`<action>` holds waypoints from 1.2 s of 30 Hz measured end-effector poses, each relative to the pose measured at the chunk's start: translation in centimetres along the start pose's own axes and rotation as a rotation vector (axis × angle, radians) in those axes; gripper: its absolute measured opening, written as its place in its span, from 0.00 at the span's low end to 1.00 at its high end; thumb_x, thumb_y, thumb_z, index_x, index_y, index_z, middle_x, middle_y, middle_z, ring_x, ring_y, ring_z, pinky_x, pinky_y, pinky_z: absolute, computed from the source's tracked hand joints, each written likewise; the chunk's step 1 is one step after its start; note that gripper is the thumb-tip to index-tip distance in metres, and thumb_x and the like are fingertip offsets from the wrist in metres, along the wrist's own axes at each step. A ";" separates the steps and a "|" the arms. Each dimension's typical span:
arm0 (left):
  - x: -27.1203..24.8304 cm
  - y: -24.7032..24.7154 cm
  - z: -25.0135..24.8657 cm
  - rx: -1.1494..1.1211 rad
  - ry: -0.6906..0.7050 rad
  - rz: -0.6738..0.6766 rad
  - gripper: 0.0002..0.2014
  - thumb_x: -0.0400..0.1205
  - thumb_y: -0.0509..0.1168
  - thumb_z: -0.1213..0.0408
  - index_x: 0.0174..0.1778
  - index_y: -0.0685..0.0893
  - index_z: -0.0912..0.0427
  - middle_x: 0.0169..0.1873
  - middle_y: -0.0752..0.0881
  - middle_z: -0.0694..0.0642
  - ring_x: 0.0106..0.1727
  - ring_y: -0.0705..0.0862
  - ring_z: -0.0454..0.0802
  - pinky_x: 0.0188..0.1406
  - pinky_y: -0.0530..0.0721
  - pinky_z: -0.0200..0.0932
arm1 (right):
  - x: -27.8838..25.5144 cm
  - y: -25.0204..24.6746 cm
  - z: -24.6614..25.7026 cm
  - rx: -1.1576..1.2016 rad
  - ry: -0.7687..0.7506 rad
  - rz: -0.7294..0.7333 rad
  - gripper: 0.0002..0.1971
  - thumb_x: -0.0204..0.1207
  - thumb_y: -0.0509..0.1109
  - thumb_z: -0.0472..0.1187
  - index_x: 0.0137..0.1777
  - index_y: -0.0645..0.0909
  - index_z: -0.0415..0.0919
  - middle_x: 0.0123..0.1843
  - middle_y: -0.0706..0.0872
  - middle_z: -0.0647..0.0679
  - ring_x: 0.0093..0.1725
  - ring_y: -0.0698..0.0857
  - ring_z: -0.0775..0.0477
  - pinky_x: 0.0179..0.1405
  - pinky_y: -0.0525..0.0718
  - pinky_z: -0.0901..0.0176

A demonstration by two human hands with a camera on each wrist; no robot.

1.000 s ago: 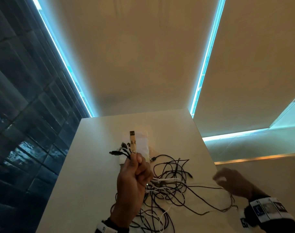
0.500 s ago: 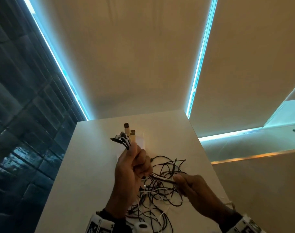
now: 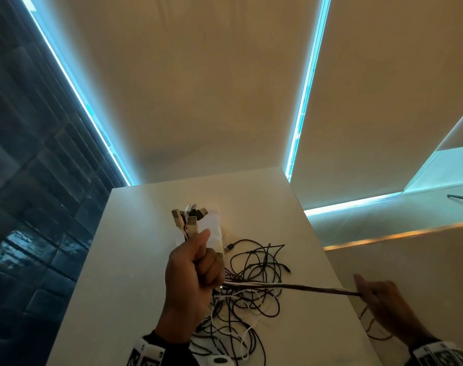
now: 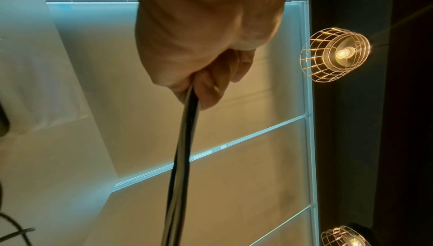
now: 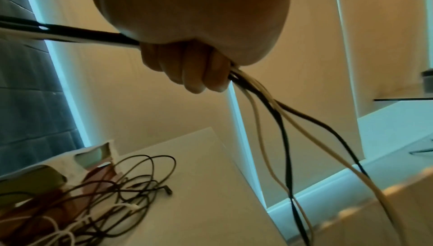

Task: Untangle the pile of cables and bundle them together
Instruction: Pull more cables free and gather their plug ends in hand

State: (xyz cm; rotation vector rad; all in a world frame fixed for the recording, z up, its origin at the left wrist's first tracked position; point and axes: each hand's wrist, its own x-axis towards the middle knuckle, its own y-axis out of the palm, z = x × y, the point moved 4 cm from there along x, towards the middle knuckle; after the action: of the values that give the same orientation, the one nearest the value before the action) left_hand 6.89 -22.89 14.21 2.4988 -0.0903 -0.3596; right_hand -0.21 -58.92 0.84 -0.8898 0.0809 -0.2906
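Observation:
My left hand [image 3: 196,270] is raised over the white table [image 3: 135,260] and grips a bunch of black and white cables just below their plugs [image 3: 189,216], which stick up above my thumb. From that fist the gathered cables [image 3: 291,286] run taut to the right into my right hand [image 3: 375,297], which is curled round them beyond the table's right edge. In the right wrist view the fingers [image 5: 187,70] wrap the strands, and loose ends [image 5: 288,138] hang down below. A tangle of black and white cables [image 3: 248,299] still lies on the table under both hands.
A white packet [image 3: 214,231] lies on the table behind the plugs. A roll of tape [image 3: 219,361] shows at the near edge. Dark tiled wall on the left, lit strips and a ledge [image 3: 396,233] on the right. Wire cage lamps [image 4: 335,54] hang overhead.
My right hand took hold of the cables close to my left fist and slid out to the right along them, pulling the bunch taut. More plugs now stand in my left fist.

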 end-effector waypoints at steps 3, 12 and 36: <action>0.0 -0.1 1.3 -0.023 -0.013 0.003 0.21 0.76 0.63 0.60 0.23 0.59 0.52 0.16 0.55 0.49 0.21 0.48 0.48 0.22 0.49 0.43 | 0.2 0.7 -2.1 -0.097 0.030 0.083 0.27 0.83 0.63 0.48 0.19 0.68 0.45 0.16 0.66 0.50 0.17 0.65 0.58 0.23 0.65 0.62; 0.3 -3.5 4.1 -0.040 -0.081 -0.116 0.19 0.75 0.64 0.60 0.19 0.67 0.53 0.14 0.58 0.48 0.15 0.54 0.43 0.23 0.49 0.44 | 5.2 7.9 -11.2 -0.259 0.285 0.427 0.17 0.71 0.70 0.60 0.25 0.71 0.59 0.23 0.67 0.62 0.25 0.66 0.69 0.26 0.65 0.74; 3.3 -6.8 6.5 -0.152 -0.146 -0.473 0.20 0.75 0.63 0.63 0.17 0.65 0.55 0.13 0.56 0.49 0.13 0.55 0.39 0.18 0.54 0.33 | 21.1 26.6 10.9 -0.562 -0.311 0.574 0.12 0.82 0.60 0.44 0.59 0.77 0.39 0.61 0.79 0.41 0.59 0.81 0.38 0.52 0.83 0.46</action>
State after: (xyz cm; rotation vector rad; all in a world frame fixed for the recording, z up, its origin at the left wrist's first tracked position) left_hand 8.18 -21.45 4.40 2.3195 0.4602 -0.7128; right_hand 27.82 -40.86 -11.86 -1.4105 0.1286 0.4299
